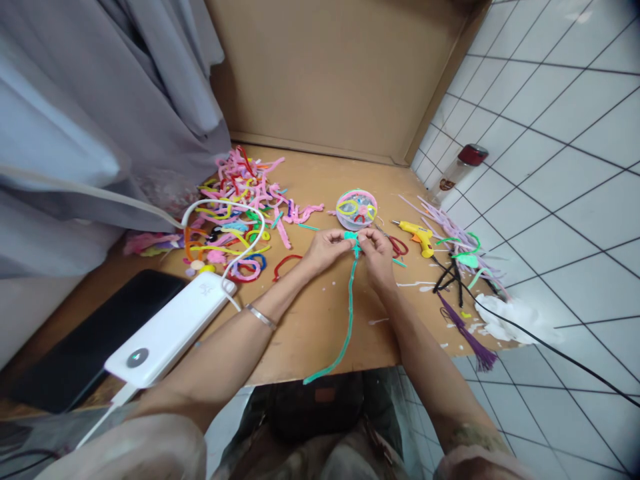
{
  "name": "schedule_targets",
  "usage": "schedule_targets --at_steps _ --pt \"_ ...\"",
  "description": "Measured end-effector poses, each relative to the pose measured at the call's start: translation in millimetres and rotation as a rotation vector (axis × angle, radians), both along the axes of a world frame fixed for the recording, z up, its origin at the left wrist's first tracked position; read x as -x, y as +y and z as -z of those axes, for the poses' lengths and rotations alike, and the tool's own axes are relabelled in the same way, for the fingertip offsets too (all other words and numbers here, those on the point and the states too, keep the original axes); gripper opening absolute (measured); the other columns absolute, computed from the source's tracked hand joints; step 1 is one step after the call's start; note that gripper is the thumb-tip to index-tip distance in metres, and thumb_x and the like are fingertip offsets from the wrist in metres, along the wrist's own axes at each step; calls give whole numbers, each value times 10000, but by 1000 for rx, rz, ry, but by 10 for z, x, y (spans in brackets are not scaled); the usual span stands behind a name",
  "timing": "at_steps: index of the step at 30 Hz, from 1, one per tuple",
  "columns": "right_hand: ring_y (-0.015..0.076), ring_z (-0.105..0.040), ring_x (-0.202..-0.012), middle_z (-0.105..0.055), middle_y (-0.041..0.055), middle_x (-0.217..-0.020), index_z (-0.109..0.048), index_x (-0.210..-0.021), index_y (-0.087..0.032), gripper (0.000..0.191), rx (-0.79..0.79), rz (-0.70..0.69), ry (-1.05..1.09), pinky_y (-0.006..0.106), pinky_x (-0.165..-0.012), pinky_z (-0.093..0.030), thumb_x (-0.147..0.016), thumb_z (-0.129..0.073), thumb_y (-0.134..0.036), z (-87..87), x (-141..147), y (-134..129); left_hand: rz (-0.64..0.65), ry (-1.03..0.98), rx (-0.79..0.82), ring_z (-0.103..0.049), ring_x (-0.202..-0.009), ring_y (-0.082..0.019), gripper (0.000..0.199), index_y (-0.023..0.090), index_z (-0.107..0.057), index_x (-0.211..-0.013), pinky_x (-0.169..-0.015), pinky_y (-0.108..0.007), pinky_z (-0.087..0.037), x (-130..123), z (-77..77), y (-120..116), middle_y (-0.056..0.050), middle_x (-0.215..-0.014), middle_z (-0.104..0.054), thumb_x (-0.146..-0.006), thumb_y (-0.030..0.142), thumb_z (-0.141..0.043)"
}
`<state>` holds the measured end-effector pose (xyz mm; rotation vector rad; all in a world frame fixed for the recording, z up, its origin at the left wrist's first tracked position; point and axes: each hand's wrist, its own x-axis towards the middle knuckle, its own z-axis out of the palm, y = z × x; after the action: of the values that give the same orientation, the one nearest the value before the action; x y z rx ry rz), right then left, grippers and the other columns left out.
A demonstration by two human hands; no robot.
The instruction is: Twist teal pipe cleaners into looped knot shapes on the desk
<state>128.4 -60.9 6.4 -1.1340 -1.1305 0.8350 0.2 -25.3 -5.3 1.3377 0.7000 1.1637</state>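
Between my hands is a green pipe cleaner (pixel 349 313), bunched into a small folded shape at its top. Its long tail hangs down toward the table's front edge and curves left. My left hand (pixel 327 250) pinches the left side of the bunched part. My right hand (pixel 376 253) pinches it from the right, fingertips close to the left ones. Just beyond the hands sits a round clear container (pixel 356 211) with pink, yellow and red pieces in or on it. Red pipe cleaner loops (pixel 399 247) lie beside my right hand.
A heap of colourful pipe cleaners (pixel 250 190) covers the back left. A white power bank (pixel 170 330) with a cable and a black flat device (pixel 95 340) lie front left. Rightward are a yellow glue gun (pixel 417 235), lilac pipe cleaners (pixel 460 243), a purple tassel (pixel 470 337) and a red-capped bottle (pixel 463 167).
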Motion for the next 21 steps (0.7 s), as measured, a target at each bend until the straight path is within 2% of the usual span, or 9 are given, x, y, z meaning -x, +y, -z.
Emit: schedule_targets --at_steps 5,8,11,17,21 --pt "96 -488 -490 -552 -45 -552 -611 -724 -202 364 152 -68 83 225 -479 -402 -661 -722 -543 -6 -27 24 -88 -48 39 -425 -538 -81 213 152 -636 -609 -555 -226 -329 16 8 45 34 -543 -535 -620 350 -713" --pt "92 -502 -476 -594 -40 -565 -603 -711 -199 401 237 -145 74 220 -463 -401 -567 -810 -511 -6 -17 12 -132 -83 51 -417 -518 -75 226 155 -621 -593 -546 -224 -325 28 23 83 37 -527 -530 -623 356 -719" --pt "91 -489 -474 -600 -39 -562 -611 -713 -194 397 243 -152 53 225 -466 -374 -535 -838 -465 11 7 1 -145 -104 58 -424 -512 -73 231 154 -628 -608 -545 -223 -331 26 43 110 35 -534 -544 -625 360 -731" --pt "73 -402 -480 -547 -50 -536 -617 -639 -181 337 190 -128 35 242 -497 -297 -575 -819 -443 44 9 13 -128 -100 60 -472 -538 -83 254 148 -620 -588 -569 -227 -363 8 81 120 20 -541 -573 -630 368 -740" --pt "74 -374 -494 -519 -59 -528 -642 -658 -176 319 184 -105 8 246 -511 -276 -577 -815 -432 28 5 0 -124 -98 64 -479 -539 -84 247 145 -626 -606 -570 -224 -367 14 73 109 19 -548 -578 -643 359 -743"
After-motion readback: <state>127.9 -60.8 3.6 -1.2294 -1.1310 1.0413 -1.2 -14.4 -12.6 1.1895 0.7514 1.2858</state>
